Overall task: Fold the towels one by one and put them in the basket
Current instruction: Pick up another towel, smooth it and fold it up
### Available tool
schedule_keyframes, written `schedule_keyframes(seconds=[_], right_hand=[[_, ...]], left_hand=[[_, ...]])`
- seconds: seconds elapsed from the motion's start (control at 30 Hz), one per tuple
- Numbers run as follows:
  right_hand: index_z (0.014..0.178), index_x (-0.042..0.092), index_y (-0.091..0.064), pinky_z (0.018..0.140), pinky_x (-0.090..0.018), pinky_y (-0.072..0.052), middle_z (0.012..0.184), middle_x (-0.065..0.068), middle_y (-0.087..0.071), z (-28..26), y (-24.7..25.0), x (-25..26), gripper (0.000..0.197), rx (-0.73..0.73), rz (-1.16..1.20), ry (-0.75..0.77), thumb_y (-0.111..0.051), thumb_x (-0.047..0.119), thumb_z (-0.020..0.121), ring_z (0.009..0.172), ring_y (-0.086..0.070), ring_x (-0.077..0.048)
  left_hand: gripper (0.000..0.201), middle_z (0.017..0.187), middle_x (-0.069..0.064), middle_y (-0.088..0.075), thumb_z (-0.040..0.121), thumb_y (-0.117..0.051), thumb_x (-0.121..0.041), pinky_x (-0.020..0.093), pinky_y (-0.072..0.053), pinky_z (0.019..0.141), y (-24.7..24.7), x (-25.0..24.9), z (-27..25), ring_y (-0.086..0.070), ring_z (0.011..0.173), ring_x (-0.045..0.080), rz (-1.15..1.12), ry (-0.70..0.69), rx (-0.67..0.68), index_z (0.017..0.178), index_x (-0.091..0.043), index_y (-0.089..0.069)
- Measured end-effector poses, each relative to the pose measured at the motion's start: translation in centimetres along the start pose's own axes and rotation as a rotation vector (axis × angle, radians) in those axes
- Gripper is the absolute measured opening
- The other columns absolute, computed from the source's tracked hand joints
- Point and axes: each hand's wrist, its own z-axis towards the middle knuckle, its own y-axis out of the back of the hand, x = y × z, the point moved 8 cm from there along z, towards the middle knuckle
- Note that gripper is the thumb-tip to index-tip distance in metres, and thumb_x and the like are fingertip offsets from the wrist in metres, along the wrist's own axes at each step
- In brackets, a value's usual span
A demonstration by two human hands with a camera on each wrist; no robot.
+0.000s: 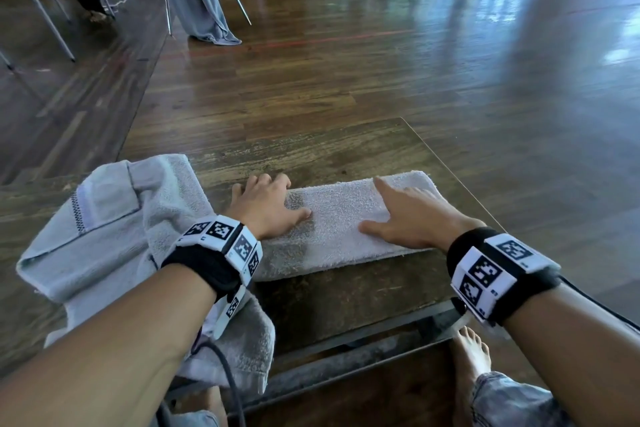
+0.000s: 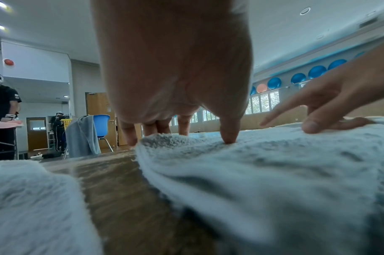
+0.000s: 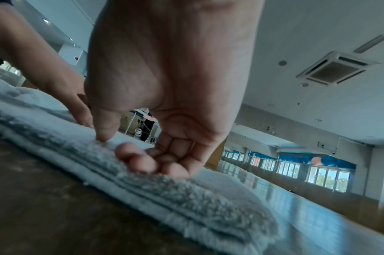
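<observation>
While your left hand (image 1: 265, 204) pinches the left end of the folded towel (image 1: 341, 218), thumb on top and fingers curled over its far edge, your right hand (image 1: 412, 218) lies on the right half with fingers spread and mostly straight, gripping nothing, though the right wrist view suggests the outer fingers may curl a little. That towel lies flat across the wooden table (image 1: 346, 152). Just left of it sits a crumpled pile of towels (image 1: 114, 229), partly under your left forearm.
</observation>
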Motion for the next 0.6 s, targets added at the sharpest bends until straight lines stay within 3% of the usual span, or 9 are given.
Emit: schedule_keyframes(seconds=[0.07,0.1,0.2,0.3,0.37,0.47,0.53,0.6], right_hand=[[0.159,0.019,-0.014,0.086,-0.039,-0.051,0.111,-0.010,-0.070,0.2,0.4,-0.1,0.090,-0.045,0.035,0.013,-0.056,0.060,0.091,0.104,-0.065,-0.027],[0.159,0.019,-0.013,0.087,-0.038,-0.049,0.117,-0.010,-0.067,0.1,0.6,-0.1,0.089,-0.065,0.048,0.018,-0.057,0.057,0.092,0.110,-0.062,-0.027],[0.156,0.020,-0.021,0.099,-0.041,-0.045,0.138,-0.006,-0.053,-0.2,1.2,0.0,0.078,-0.145,0.055,0.047,-0.057,0.052,0.094,0.130,-0.049,-0.025],[0.150,0.024,-0.031,0.095,-0.043,-0.050,0.126,-0.001,-0.058,-0.3,1.1,0.3,0.064,-0.154,0.111,0.087,-0.054,0.050,0.096,0.120,-0.055,-0.024],[0.153,0.024,-0.027,0.095,-0.043,-0.050,0.122,-0.002,-0.058,-0.3,0.0,0.7,0.066,-0.070,0.152,0.122,-0.054,0.048,0.098,0.116,-0.058,-0.024],[0.159,0.022,-0.020,0.106,-0.040,-0.044,0.141,-0.006,-0.047,-0.3,-0.7,0.6,0.073,-0.045,0.193,0.108,-0.053,0.047,0.099,0.131,-0.049,-0.024],[0.161,0.021,-0.015,0.113,-0.040,-0.036,0.155,-0.005,-0.034,-0.2,-0.9,0.3,0.071,-0.030,0.225,0.095,-0.049,0.042,0.101,0.143,-0.037,-0.025],[0.161,0.024,-0.014,0.117,-0.041,-0.032,0.160,-0.001,-0.028,0.0,-1.0,0.1,0.064,-0.013,0.246,0.104,-0.043,0.033,0.105,0.147,-0.031,-0.023]], left_hand=[[0.068,0.140,0.004,-0.053,0.087,-0.049,-0.070,0.055,-0.028,0.111,0.0,0.2,-0.2,-0.047,0.130,0.027,-0.027,-0.002,0.008,0.136,-0.024,-0.041],[0.067,0.137,0.004,-0.056,0.088,-0.050,-0.069,0.055,-0.030,0.111,0.0,0.3,-0.4,-0.052,0.126,0.026,-0.066,0.002,0.028,0.135,-0.023,-0.041],[0.061,0.127,0.006,-0.060,0.090,-0.052,-0.064,0.053,-0.038,0.106,-0.2,0.9,-1.0,-0.058,0.115,0.026,-0.172,0.013,0.082,0.132,-0.020,-0.041],[0.055,0.112,0.002,-0.056,0.093,-0.055,-0.055,0.048,-0.043,0.099,-0.1,0.8,-1.4,-0.057,0.105,0.025,-0.221,-0.024,0.073,0.132,-0.022,-0.038],[0.049,0.097,-0.004,-0.051,0.093,-0.058,-0.047,0.038,-0.045,0.081,0.0,0.5,-1.7,-0.056,0.089,0.017,-0.294,-0.062,0.070,0.132,-0.027,-0.035],[0.034,0.075,-0.005,-0.049,0.093,-0.057,-0.035,0.032,-0.035,0.059,0.2,-0.3,-2.1,-0.049,0.065,0.010,-0.344,-0.128,0.081,0.120,-0.037,-0.035],[0.023,0.080,-0.005,-0.055,0.095,-0.052,-0.028,0.027,-0.036,0.059,0.4,-0.8,-2.2,-0.053,0.071,0.011,-0.363,-0.155,0.109,0.116,-0.037,-0.046],[0.031,0.092,-0.009,-0.060,0.094,-0.048,-0.014,0.013,-0.038,0.062,0.5,-1.3,-2.6,-0.057,0.086,0.013,-0.392,-0.186,0.154,0.113,-0.034,-0.061]])
